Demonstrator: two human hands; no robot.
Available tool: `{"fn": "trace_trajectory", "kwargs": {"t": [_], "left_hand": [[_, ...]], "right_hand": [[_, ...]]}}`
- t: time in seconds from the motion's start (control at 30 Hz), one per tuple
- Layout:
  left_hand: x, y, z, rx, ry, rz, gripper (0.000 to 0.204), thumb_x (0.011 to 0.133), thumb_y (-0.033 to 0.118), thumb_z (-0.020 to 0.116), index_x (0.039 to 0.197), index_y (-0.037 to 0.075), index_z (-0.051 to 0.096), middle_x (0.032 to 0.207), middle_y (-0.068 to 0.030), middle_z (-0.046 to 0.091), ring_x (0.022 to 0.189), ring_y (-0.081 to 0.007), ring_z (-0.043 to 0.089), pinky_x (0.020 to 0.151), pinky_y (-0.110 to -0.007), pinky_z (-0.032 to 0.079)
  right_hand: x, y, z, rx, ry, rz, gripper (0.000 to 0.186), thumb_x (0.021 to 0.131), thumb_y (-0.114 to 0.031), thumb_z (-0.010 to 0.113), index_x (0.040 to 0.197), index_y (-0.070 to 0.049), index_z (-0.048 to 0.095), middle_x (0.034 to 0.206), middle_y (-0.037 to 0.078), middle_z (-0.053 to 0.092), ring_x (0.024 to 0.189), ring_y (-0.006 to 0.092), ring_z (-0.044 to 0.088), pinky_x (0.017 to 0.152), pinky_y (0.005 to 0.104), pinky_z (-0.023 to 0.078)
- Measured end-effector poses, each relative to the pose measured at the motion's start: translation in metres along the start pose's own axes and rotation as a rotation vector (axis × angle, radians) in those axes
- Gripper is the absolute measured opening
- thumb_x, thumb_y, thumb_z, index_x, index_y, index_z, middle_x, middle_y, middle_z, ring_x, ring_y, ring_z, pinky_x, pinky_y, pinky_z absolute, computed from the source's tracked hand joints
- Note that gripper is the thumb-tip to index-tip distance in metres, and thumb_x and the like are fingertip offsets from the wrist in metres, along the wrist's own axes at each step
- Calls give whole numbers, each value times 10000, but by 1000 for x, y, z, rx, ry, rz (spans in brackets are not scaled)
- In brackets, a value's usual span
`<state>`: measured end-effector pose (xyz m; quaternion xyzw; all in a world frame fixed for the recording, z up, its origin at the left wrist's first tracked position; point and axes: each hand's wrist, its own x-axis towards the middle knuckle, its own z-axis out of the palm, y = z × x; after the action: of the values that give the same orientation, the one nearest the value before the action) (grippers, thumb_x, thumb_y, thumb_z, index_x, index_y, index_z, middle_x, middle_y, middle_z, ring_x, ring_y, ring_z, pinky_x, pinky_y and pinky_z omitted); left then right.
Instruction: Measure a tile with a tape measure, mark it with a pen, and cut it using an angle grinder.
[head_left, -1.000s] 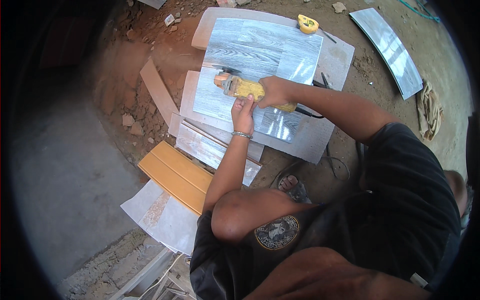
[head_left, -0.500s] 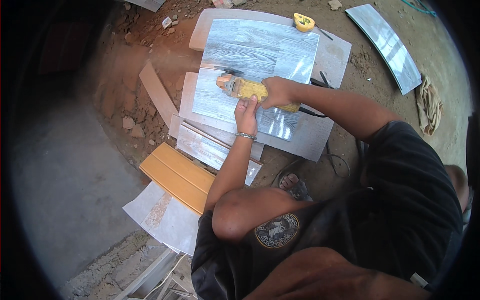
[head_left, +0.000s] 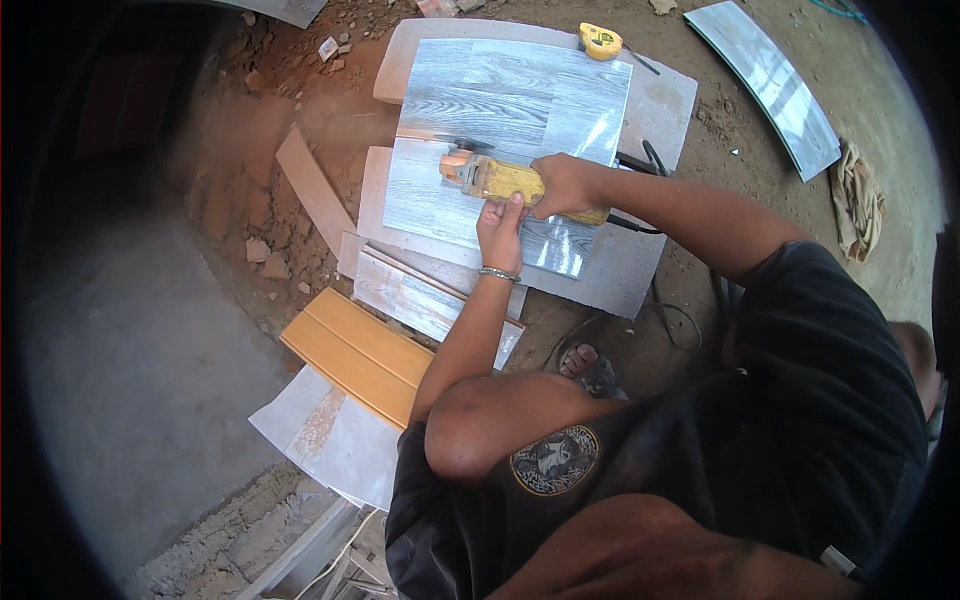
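I squat over a grey wood-grain tile (head_left: 500,95) that lies on pale slabs on the ground. My right hand (head_left: 562,185) grips the body of a yellow angle grinder (head_left: 495,178), whose disc meets the tile at its left end amid a little dust. My left hand (head_left: 500,225) rests flat on the tile just below the grinder, fingertips against the tool's side, a metal bracelet on the wrist. The grinder's black cable (head_left: 640,160) runs off to the right.
A yellow tape measure (head_left: 600,40) sits at the tile's far edge. Another glossy tile (head_left: 770,80) and a rag (head_left: 860,195) lie at the right. A yellow board (head_left: 360,355), tile offcuts (head_left: 420,300) and my sandalled foot (head_left: 585,365) are close by. Rubble lies to the left.
The grinder has crept slightly to the right along the tile. My left hand has settled lower on the tile beside it. Both hands keep their hold.
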<state>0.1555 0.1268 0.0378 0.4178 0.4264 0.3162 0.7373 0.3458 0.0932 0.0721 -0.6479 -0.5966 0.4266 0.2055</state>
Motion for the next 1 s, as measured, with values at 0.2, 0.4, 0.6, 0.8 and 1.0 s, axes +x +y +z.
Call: {"fn": "trace_trajectory", "kwargs": {"t": [0.2, 0.4, 0.6, 0.8, 1.0], "left_hand": [[-2, -8, 0, 0, -36, 0, 244, 962, 242, 725, 987, 71, 553, 946, -24, 645, 893, -99, 619, 850, -288, 530], [-19, -14, -7, 146, -83, -68, 206, 995, 240, 678, 1002, 52, 594, 1013, -53, 678, 970, -105, 641, 863, -294, 527], [-73, -10, -23, 1298, -10, 483, 583, 786, 303, 866, 1180, -26, 589, 1210, -194, 615, 1166, -304, 569, 1000, -464, 441], [-77, 2, -25, 1578, 70, 331, 1157, 653, 551, 878, 1530, 22, 341, 1575, -306, 264, 1440, -474, 273, 1143, -582, 259], [-79, 2, -20, 1599, 146, 228, 1245, 630, 598, 879, 1572, 54, 274, 1613, -327, 186, 1501, -475, 166, 1169, -597, 207]], "right_hand": [[-8, 0, -3, -9, -8, 4, 640, 647, -379, 798, 1044, 100, 646, 976, 288, 696, 932, 378, 696, 826, 409, 544], [-15, 5, -4, 21, -18, 16, 644, 651, -375, 797, 1047, 107, 642, 994, 293, 694, 953, 377, 694, 831, 408, 541], [-19, 10, -4, 30, -40, 13, 678, 671, -418, 777, 1063, 118, 640, 1016, 310, 690, 978, 407, 688, 845, 426, 550], [-26, 12, -5, 28, -36, 37, 633, 654, -333, 781, 1071, 117, 626, 1005, 289, 685, 971, 385, 683, 851, 408, 539], [-32, 12, -6, 38, -33, 30, 621, 657, -319, 777, 1083, 108, 628, 1011, 289, 688, 975, 381, 685, 855, 408, 542]]}}
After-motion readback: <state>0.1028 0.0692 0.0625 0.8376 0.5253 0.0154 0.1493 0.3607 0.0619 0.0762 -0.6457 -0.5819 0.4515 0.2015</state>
